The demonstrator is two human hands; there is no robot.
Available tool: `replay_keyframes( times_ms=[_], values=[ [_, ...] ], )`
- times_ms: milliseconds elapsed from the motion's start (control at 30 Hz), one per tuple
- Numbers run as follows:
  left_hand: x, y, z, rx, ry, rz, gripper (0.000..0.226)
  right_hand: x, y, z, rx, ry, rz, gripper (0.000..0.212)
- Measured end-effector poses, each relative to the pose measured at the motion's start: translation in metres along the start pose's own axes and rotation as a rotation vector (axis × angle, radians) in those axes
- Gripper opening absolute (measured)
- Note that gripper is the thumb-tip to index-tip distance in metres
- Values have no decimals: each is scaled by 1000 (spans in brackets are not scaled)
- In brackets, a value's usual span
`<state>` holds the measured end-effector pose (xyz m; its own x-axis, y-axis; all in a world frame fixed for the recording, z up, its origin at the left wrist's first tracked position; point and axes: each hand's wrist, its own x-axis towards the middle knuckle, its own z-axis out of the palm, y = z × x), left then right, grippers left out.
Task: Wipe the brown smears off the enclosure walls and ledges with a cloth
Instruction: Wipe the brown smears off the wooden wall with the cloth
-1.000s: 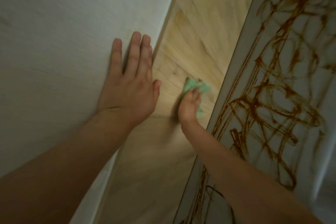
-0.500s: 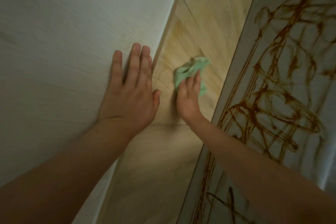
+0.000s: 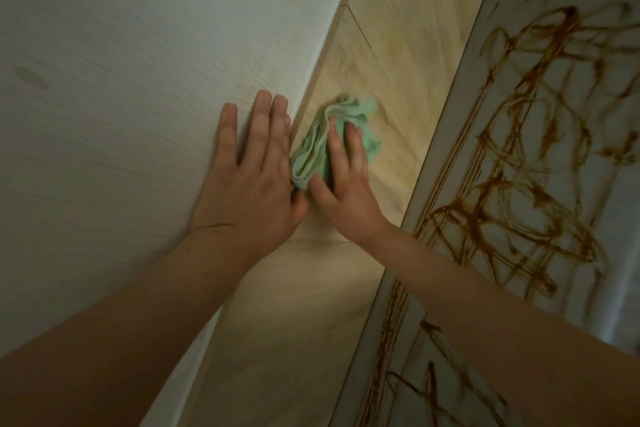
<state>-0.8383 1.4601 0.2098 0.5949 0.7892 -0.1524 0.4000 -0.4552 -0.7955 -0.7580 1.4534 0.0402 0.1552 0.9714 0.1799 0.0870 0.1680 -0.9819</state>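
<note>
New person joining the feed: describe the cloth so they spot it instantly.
Find the pale wooden strip running between the white wall on the left and the brown-smeared panel on the right. Midway along it the right hand presses a crumpled cloth beside the left hand. It is the only mint-green thing in view.

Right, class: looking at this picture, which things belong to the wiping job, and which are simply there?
Part of the job: green cloth; right hand pressing it to the pale wood wall; brown smears on the grey panel.
Simply there: white panel, not being wiped; left hand resting flat on it.
</note>
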Motion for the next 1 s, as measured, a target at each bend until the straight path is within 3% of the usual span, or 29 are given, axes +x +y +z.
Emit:
replay_keyframes(
  times_ms=[67, 200, 367, 433, 600, 733, 800, 900, 1000],
  values=[
    [-1, 0, 0, 10, -1, -3, 87, 29, 7, -15, 27, 44, 17, 78],
    [0, 1, -1, 9, -6, -4, 89, 96, -3, -40, 242, 231, 267, 71],
    [1, 0, 1, 7, 1, 4, 90, -7, -6, 3, 40, 37, 11, 76],
    [0, 0, 0, 28, -9, 0, 91, -2, 2, -1, 13, 41, -19, 76],
    [1, 1, 3, 36, -37, -4, 94, 131, -6, -58, 185, 245, 258, 68],
    [-1, 1, 3, 41, -33, -6, 93, 144, -14, -57, 172, 305, 267, 65],
    [1, 0, 2, 44, -29, -5, 93, 93, -18, -32, 131, 234, 209, 63],
    [0, -1, -8, 43, -55, -8, 93, 14, -9, -12, 54, -9, 154, 69],
    [1, -2, -17, 31, -62, -2, 94, 31, -5, -28, 46, -68, 177, 72]
  ],
)
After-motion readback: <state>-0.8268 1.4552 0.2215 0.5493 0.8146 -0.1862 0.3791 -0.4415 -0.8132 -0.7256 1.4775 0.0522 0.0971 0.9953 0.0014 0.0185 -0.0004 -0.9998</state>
